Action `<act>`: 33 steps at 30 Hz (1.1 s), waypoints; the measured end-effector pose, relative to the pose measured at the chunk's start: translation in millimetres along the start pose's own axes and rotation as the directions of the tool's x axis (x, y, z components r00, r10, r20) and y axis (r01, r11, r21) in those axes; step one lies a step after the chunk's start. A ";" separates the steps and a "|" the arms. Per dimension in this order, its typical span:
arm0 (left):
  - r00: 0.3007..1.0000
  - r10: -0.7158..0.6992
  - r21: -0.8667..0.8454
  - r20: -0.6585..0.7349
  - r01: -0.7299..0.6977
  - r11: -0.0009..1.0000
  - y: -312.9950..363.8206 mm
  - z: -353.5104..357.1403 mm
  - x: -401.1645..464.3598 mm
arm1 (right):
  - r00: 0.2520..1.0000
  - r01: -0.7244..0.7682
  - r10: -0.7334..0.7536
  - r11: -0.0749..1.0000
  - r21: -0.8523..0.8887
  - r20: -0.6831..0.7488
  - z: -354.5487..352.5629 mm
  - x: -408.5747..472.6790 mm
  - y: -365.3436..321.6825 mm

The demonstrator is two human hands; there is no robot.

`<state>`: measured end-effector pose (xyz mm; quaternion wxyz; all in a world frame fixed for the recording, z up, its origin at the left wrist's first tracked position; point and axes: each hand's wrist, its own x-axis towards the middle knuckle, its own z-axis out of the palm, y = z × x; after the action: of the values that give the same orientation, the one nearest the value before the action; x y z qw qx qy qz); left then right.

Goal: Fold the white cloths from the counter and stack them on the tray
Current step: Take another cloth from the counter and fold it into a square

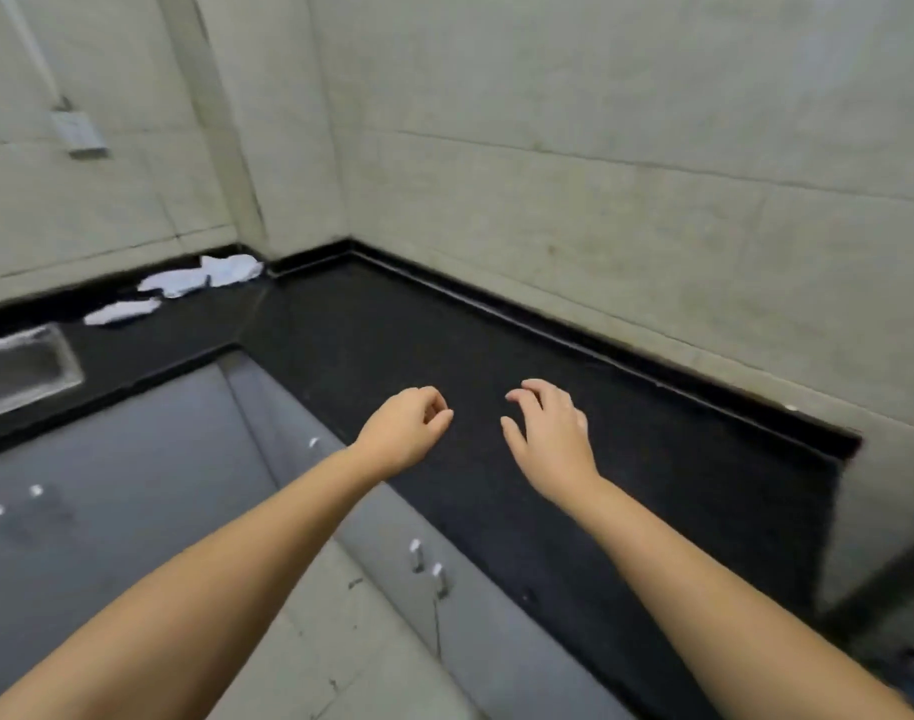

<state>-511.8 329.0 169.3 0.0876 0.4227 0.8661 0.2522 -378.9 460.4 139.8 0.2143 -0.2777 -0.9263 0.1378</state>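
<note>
Steel shows at the far left: a tray [26,368] sits on the black counter [496,407], and nothing can be made out in it. Right of it, near the corner, white cloths [184,280] lie crumpled, well apart from both hands. The left hand [410,426] hovers with fingers loosely curled, gripping nothing; the right hand [548,433] hovers with fingers spread, also bare. To start well, I judge, reach left for the nearest cloth, then spread it flat on the bare counter before folding.
</note>
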 end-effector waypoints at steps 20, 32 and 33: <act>0.807 -0.589 -0.091 -0.032 0.585 0.806 -357.9 -101.9 59.9 | 0.763 0.412 -0.418 0.902 0.127 0.493 272.7 217.7 -230.8; 0.707 -0.706 -0.198 -0.047 0.686 0.700 -526.1 -163.0 169.3 | 0.642 0.441 -0.481 0.869 0.227 0.597 404.6 370.1 -361.5; 0.711 -0.702 -0.206 -0.049 0.680 0.703 -543.3 -171.0 181.4 | 0.642 0.439 -0.477 0.870 0.222 0.600 418.2 383.7 -374.5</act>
<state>-1061.8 127.6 49.5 0.1582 0.0410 0.9397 0.3003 -1036.7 320.9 39.1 -0.0776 0.0355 -0.9780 0.1905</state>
